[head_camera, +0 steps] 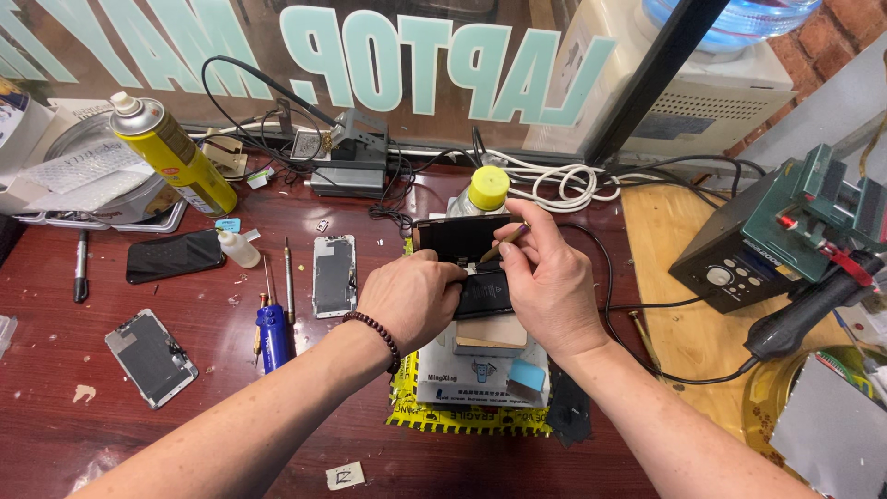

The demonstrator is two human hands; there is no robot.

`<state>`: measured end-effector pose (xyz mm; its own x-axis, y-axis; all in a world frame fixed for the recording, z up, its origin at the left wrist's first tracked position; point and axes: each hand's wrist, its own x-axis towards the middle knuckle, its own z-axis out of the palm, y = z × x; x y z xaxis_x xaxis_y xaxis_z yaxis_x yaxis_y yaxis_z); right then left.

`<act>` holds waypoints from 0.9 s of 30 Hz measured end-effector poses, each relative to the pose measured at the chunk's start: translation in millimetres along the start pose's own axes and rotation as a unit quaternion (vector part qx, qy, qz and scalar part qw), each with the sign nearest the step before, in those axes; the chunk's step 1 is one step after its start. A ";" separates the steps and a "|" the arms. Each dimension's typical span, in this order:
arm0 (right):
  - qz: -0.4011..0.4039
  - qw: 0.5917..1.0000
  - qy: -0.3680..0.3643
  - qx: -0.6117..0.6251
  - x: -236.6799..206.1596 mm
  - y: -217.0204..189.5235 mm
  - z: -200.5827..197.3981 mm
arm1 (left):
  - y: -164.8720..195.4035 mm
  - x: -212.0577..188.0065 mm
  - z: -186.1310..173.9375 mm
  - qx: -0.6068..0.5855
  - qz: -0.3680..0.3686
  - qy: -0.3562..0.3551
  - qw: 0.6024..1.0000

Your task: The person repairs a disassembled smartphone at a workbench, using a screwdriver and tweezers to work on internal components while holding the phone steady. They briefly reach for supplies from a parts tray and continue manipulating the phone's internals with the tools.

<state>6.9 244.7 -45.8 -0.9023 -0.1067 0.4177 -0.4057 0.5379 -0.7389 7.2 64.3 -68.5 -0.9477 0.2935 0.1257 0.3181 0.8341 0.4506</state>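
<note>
Gripping one phone [480, 294], two hands.

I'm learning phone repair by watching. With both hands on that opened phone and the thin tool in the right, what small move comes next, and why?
Probably a gentle pry with the tool: the right hand holds it tip-down at the phone, while the left hand steadies the dark part below.

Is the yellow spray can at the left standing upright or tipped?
Tipped. The yellow spray can leans with its nozzle end toward the upper left, beside the stacked trays.
</note>
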 end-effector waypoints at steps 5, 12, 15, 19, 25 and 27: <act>0.001 1.000 0.004 -0.024 1.8 -3.2 -0.8 | 0.0 0.4 -2.7 -0.001 0.004 0.000 1.000; -0.001 1.000 0.013 -0.028 4.4 -2.0 0.3 | 2.3 0.6 -4.0 0.012 -0.002 -0.011 1.000; -0.001 1.000 0.018 -0.024 4.1 0.5 0.8 | 1.9 1.1 -4.6 0.013 -0.003 -0.012 1.000; -0.006 1.000 0.025 -0.015 2.6 3.2 4.0 | 1.5 0.6 -3.9 0.011 0.001 -0.007 1.000; -0.008 0.999 0.028 -0.025 3.0 3.1 2.6 | 1.6 1.9 -4.1 0.017 0.001 -0.017 1.000; -0.008 0.999 0.028 -0.028 3.4 2.0 1.8 | 1.7 1.6 -4.5 0.018 0.001 -0.016 1.000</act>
<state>2.7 243.9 -46.8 -0.8855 -0.0689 0.4595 -0.4096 0.5828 -0.7019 6.0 64.1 -63.6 -0.9459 0.3091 0.0985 0.3212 0.8494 0.4187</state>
